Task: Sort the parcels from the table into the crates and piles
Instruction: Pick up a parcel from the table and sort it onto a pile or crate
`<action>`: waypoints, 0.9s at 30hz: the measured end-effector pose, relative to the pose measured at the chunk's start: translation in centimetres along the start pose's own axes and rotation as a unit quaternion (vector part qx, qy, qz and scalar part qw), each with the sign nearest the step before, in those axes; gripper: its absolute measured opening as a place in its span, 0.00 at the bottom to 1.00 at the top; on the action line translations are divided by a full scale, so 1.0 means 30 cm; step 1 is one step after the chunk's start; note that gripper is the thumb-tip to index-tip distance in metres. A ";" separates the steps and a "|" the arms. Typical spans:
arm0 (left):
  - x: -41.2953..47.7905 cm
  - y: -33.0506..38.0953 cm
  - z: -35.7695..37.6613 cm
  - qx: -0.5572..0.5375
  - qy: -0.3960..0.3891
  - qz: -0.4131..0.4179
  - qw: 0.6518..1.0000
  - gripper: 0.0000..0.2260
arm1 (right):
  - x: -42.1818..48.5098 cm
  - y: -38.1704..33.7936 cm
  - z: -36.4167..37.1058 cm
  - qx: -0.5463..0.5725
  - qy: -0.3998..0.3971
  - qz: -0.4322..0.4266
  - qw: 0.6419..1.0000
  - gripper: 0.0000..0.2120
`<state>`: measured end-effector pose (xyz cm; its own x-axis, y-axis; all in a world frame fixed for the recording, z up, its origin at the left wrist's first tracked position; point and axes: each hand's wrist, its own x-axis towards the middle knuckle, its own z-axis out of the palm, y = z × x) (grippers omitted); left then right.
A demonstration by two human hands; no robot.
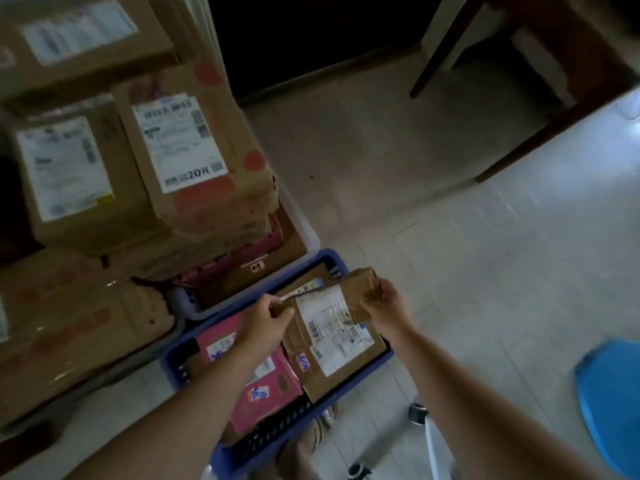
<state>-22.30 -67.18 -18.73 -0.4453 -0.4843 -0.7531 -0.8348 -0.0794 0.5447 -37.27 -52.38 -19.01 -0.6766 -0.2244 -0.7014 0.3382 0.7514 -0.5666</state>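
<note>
I have the small cardboard parcel (356, 285) between both hands, just above the blue crate (171, 356). My left hand (268, 317) pinches its left end and my right hand (384, 306) grips its right end. It looks light and stiff, a little crumpled, so I judge the ends the safest hold.

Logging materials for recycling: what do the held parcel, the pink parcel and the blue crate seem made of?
Held parcel: matte brown cardboard, creased, with a white paper label. Pink parcel: probably printed cardboard, slightly glossy; blur leaves it open. Blue crate: moulded plastic, judging by its smooth rim and slotted wall.
</note>
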 end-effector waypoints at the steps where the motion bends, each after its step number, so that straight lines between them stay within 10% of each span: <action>1: 0.044 -0.030 0.018 0.015 -0.006 0.001 1.000 0.11 | 0.047 0.033 0.026 -0.021 -0.007 0.002 1.000 0.15; 14: 0.269 -0.236 0.068 0.291 0.087 0.073 0.950 0.13 | 0.271 0.205 0.243 -0.161 -0.041 -0.001 0.986 0.06; 23: 0.167 -0.282 0.055 0.214 0.161 0.070 0.961 0.20 | 0.160 0.189 0.215 -0.142 0.010 -0.088 0.986 0.35; 27: 0.082 -0.386 0.075 0.243 0.177 0.066 0.952 0.26 | 0.049 0.294 0.235 -0.301 0.029 -0.206 0.930 0.39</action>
<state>-14.46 -65.49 -27.70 -0.4921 -0.7317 -0.4717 -0.8682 0.3729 0.3273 -30.66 -50.47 -28.08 -0.7077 -0.5504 -0.4430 -0.3749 0.8240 -0.4248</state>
